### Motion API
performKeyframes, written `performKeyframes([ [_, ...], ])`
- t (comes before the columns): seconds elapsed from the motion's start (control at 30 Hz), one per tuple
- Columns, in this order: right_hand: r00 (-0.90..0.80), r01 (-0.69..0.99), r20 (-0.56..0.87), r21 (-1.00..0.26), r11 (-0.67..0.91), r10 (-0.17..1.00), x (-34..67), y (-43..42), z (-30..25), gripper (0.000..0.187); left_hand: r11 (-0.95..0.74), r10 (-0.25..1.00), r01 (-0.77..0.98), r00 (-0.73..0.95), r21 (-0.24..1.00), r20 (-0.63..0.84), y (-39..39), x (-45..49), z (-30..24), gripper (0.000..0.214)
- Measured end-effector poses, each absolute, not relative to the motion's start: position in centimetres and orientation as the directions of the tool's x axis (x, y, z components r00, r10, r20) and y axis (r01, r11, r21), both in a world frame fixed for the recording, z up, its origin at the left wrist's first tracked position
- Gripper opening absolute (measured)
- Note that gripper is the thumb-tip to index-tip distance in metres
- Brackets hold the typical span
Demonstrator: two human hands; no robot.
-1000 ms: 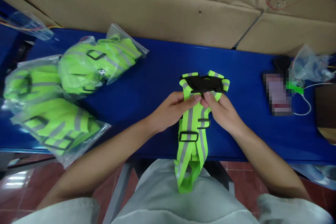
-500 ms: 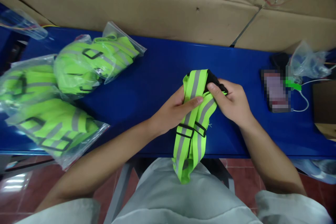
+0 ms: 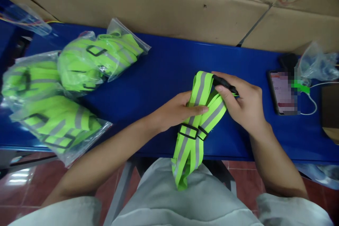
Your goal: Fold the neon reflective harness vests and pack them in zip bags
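Note:
A folded neon-yellow reflective strap [image 3: 185, 148] with grey stripes and black slide buckles hangs between my hands, its lower end reaching past the table edge near my lap. My left hand [image 3: 182, 109] grips its upper middle, thumb lying across the front of the band. At the top right, my right hand [image 3: 242, 100] pinches the strap by its black buckle [image 3: 224, 84], thumb in front and fingers behind. Part of the buckle is hidden by the fingers.
Several clear plastic bags with similar neon straps [image 3: 79, 63] lie on the left of the blue table [image 3: 148, 77]. A phone [image 3: 282, 93] with a white cable [image 3: 315, 102] sits at the right, beside a crumpled clear bag [image 3: 317, 63]. Cardboard [image 3: 159, 3] lines the back.
My right hand has moved slightly right with the black buckle, spreading the upper bands apart. The left hand keeps its hold. The view has shifted a little.

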State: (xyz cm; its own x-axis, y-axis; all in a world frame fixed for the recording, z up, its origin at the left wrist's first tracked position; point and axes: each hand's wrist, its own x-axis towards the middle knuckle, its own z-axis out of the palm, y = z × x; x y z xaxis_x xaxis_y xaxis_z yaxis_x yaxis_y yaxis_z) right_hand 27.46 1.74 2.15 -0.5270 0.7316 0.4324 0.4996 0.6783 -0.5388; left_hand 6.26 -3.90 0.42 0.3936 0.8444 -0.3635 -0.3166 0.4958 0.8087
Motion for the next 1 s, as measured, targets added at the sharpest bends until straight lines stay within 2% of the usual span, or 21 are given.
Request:
performKeyframes([
  [0.13, -0.588, 0.447, 0.428, -0.535, 0.717, 0.686, 27.4, 1.5, 2.4, 0.039, 0.687, 0.701, -0.354, 0.555, 0.635, -0.448, -3.7, 6.0, 0.0, 0.026],
  [0.23, -0.594, 0.416, 0.423, -0.566, 0.711, 0.684, 27.4, 1.6, 2.6, 0.038, 0.775, 0.616, -0.363, 0.619, 0.517, -0.488, -3.7, 6.1, -0.2, 0.034],
  [0.3, -0.589, 0.397, 0.415, -0.600, 0.695, 0.694, 27.3, 1.7, 2.7, 0.036, 0.782, 0.610, -0.387, 0.634, 0.488, -0.475, -3.8, 6.2, -0.2, 0.042],
  [0.43, -0.584, 0.375, 0.400, -0.639, 0.672, 0.707, 27.3, 1.7, 2.9, 0.033, 0.765, 0.628, -0.416, 0.650, 0.491, -0.429, -4.0, 6.5, -0.3, 0.056],
  [0.53, -0.586, 0.385, 0.395, -0.633, 0.672, 0.707, 27.4, 1.5, 3.0, 0.034, 0.763, 0.619, -0.367, 0.653, 0.532, -0.437, -4.1, 6.7, -0.4, 0.046],
  [0.67, -0.609, 0.382, 0.331, -0.673, 0.633, 0.720, 27.6, 1.6, 3.3, 0.040, 0.694, 0.678, -0.357, 0.614, 0.625, -0.403, -4.3, 7.2, -0.5, 0.040],
  [0.87, -0.691, 0.276, 0.170, -0.836, 0.474, 0.703, 28.3, 2.3, 3.7, 0.064, 0.643, 0.729, -0.362, 0.561, 0.675, -0.393, -5.0, 7.9, -0.6, 0.037],
  [0.93, -0.700, 0.264, 0.126, -0.869, 0.418, 0.703, 28.3, 2.4, 3.8, 0.059, 0.648, 0.727, -0.344, 0.546, 0.680, -0.416, -5.1, 7.9, -0.7, 0.037],
  [1.0, -0.702, 0.302, 0.094, -0.859, 0.414, 0.706, 28.3, 2.4, 3.8, 0.046, 0.654, 0.722, -0.314, 0.530, 0.688, -0.444, -5.0, 7.9, -0.8, 0.038],
])
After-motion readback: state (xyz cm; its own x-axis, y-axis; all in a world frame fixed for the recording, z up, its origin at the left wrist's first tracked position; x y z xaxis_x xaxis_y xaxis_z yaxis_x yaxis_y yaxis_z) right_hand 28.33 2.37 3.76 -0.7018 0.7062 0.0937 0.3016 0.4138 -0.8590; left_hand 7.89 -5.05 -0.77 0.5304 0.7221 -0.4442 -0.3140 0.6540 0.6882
